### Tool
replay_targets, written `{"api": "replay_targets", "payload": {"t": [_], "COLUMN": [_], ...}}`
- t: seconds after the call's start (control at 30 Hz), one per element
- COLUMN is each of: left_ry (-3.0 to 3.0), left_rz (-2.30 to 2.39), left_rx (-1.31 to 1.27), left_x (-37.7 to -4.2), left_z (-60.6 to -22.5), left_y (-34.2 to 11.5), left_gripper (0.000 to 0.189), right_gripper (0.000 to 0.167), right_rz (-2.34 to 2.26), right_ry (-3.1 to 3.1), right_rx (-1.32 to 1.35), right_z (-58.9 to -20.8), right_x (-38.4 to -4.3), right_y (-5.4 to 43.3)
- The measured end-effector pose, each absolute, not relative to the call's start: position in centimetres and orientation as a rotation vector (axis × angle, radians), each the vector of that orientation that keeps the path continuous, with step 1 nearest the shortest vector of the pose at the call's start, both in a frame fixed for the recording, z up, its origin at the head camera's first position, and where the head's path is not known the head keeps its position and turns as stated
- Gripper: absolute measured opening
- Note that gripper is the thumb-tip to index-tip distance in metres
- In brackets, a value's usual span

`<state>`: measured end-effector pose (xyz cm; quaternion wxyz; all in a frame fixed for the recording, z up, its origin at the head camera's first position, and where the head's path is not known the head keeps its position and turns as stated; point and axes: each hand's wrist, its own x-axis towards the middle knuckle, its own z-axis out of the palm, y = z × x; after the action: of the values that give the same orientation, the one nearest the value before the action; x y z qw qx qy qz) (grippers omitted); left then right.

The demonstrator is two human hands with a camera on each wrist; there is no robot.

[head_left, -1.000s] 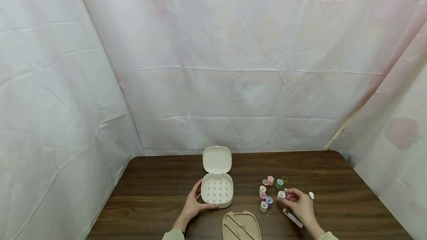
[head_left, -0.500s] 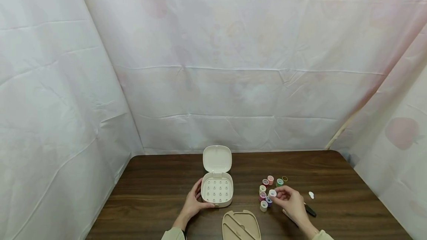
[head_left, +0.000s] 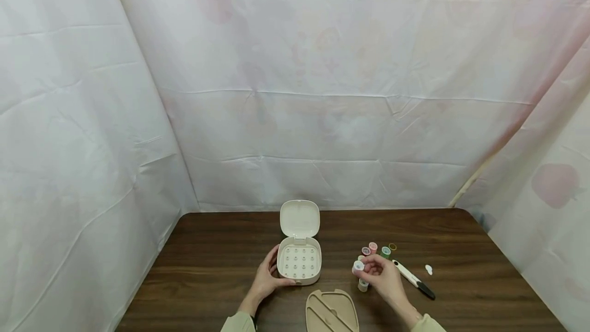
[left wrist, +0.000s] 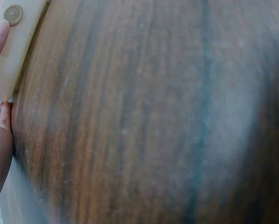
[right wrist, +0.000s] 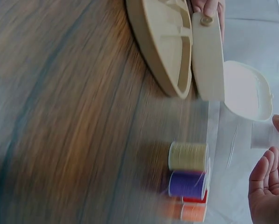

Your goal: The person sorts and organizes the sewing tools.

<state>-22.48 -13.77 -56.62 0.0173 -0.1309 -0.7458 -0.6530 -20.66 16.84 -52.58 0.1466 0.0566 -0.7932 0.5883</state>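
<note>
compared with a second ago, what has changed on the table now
The right hand, pinching a white spool, has moved left toward the open box, uncovering more of the black-and-white tool. The left hand still grips the box; the beige tray stays put.

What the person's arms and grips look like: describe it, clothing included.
The left sleeve and right sleeve are plain pale green, stopping short of the wrists. A small dark strip shows by the left cuff, too small to identify. The left grip and right grip are bare, ungloved human hands.
</note>
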Motion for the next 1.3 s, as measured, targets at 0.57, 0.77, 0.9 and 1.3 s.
{"api": "replay_targets", "payload": {"t": [0.57,0.77,0.9,1.3], "left_ry": [-2.317,-2.323,-2.332,-2.319], "left_rz": [-2.023,-2.018,-2.001,-2.033], "left_rx": [-0.414,-0.419,-0.419,-0.409], "left_x": [-22.3,-22.3,-22.3,-22.2], "left_z": [-56.4,-56.5,-56.5,-56.6], "left_y": [-13.4,-13.4,-13.4,-13.3], "left_gripper": [0.100,0.100,0.099,0.100], "right_gripper": [0.022,0.021,0.022,0.022], "right_rz": [1.745,1.779,1.813,1.793], "right_ry": [-2.273,-2.298,-2.283,-2.315], "right_rx": [0.277,0.275,0.287,0.347], "right_z": [-48.9,-48.8,-49.6,-51.2], "right_x": [-20.0,-20.5,-21.3,-22.7], "right_y": [12.9,11.9,11.2,9.3]}}
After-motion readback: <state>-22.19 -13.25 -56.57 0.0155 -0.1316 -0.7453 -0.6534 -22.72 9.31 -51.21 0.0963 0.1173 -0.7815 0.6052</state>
